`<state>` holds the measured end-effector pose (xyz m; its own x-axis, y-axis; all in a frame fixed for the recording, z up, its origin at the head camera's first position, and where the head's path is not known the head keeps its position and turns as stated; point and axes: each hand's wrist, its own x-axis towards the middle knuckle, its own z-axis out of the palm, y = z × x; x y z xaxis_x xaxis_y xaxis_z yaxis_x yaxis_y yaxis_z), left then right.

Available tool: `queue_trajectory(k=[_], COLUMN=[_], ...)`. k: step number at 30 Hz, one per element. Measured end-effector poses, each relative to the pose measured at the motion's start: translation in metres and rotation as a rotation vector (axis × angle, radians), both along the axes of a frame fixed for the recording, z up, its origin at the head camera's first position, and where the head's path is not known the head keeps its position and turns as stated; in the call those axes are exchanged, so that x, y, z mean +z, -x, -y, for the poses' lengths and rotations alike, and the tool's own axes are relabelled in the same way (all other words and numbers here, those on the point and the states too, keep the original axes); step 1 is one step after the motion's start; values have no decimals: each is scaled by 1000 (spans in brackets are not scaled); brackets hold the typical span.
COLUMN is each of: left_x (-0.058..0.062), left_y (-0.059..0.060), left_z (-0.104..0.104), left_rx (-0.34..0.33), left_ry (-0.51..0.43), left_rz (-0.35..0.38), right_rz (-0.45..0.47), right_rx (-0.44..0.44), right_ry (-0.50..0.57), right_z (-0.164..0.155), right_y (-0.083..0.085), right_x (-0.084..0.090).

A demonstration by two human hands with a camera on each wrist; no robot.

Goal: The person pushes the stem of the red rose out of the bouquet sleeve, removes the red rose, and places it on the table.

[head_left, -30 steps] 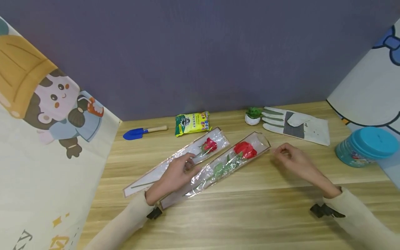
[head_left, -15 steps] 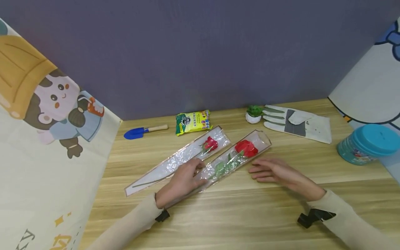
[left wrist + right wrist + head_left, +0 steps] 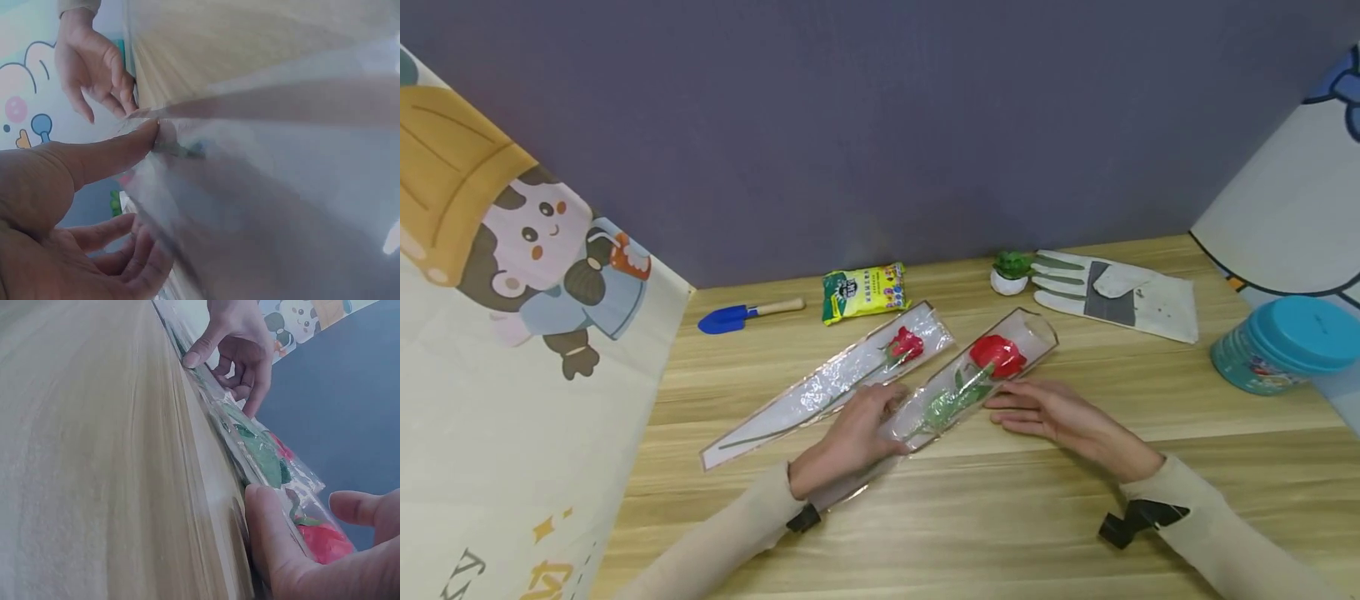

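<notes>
My left hand [image 3: 859, 435] grips a single red rose in a clear plastic sleeve [image 3: 957, 403] across its lower part, the thumb on the near edge and the fingers on the far edge. In the left wrist view the thumb [image 3: 112, 153] presses the edge of the plastic. Fingers fairly straight, my right hand [image 3: 1063, 417] is at the sleeve's right edge, just below the bloom. The right wrist view shows its fingertips [image 3: 257, 497] against that edge and the thumb apart. A second, smaller sleeved rose [image 3: 820, 393] lies to the left, partly behind my left hand.
Along the back lie a blue trowel [image 3: 724, 319], a yellow and green packet [image 3: 867, 293], a small potted plant [image 3: 1011, 275] and a work glove [image 3: 1120, 300]. A blue lidded tub [image 3: 1273, 346] stands at the right. A dark wall [image 3: 880, 133] closes the back.
My right hand has moved left and down to the larger sleeve's edge. My left hand has slid right and taken hold of that sleeve, which has shifted slightly right and turned a little.
</notes>
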<state>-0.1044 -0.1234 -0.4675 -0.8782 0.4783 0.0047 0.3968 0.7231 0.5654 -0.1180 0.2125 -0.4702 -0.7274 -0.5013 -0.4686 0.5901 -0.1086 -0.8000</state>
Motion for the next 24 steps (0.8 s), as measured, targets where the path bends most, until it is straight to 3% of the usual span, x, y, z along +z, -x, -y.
queue_trajectory(k=[9, 14, 24], left_x=[-2, -5, -5], left_y=[-4, -4, -7], left_z=[-7, -10, -23], left_rx=[-37, -56, -82], left_ry=[-112, -211, -346], left_rz=[121, 171, 151], right_rz=[-41, -65, -145], right_rx=[-31, -90, -246], right_ry=[-27, -21, -82], right_z=[4, 6, 16], right_y=[-2, -4, -5], right_x=[0, 3, 9])
